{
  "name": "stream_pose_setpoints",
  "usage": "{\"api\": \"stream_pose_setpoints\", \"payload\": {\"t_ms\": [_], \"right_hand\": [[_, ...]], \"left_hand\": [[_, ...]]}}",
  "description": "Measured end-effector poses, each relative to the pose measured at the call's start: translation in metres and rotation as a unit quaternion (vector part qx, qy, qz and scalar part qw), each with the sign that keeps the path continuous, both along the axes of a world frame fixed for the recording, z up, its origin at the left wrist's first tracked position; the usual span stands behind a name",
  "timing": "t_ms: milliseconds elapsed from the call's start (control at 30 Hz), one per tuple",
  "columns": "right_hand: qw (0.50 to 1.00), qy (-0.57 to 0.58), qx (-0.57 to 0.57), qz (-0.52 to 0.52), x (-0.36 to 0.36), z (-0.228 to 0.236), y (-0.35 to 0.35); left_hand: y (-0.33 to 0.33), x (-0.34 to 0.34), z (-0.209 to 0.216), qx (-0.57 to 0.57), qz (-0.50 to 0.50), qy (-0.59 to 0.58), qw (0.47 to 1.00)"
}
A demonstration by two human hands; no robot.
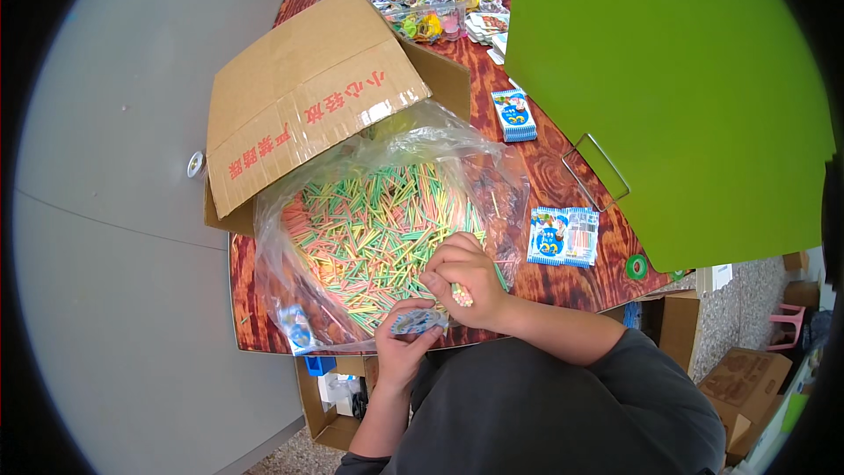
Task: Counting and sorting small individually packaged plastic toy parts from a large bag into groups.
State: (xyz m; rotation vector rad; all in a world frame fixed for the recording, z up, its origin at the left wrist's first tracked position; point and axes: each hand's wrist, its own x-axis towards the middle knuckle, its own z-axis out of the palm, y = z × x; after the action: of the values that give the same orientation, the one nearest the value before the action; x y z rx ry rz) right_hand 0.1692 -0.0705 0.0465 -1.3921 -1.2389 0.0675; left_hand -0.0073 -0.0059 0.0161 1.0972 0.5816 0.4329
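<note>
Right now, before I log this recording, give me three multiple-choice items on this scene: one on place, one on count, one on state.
1. Where do the thin multicoloured sticks lie?
A. in the clear plastic bag
B. on the floor
C. on the green board

2. How many blue-and-white packets lie flat on the wooden table?
A. none
B. two
C. six

3. What does the right hand hold?
A. nothing
B. scissors
C. a bunch of sticks

A: sticks fill the bag. B: one packet near the cardboard box, one by the board. C: stick ends poke from the fist.
</note>
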Motion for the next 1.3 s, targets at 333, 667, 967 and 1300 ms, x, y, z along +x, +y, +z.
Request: {"api": "stream_pose_setpoints", "payload": {"t_ms": [333,667,967,1300], "right_hand": [[1.000,0.002,0.000,0.003,0.001,0.000,0.000],[0.955,0.249,-0.148,0.057,-0.009,-0.014,0.004],[0.827,0.476,-0.231,0.192,0.013,-0.057,0.001],[0.872,0.375,-0.287,0.134,0.016,-0.074,-0.005]], "left_hand": [[0.000,0.000,0.001,-0.002,-0.003,0.002,1.000],[0.000,0.000,-0.001,-0.009,-0.003,0.006,1.000],[-0.002,0.001,-0.006,0.026,0.022,-0.002,0.999],[-0.002,0.002,-0.007,0.029,0.009,0.001,1.000]]}}
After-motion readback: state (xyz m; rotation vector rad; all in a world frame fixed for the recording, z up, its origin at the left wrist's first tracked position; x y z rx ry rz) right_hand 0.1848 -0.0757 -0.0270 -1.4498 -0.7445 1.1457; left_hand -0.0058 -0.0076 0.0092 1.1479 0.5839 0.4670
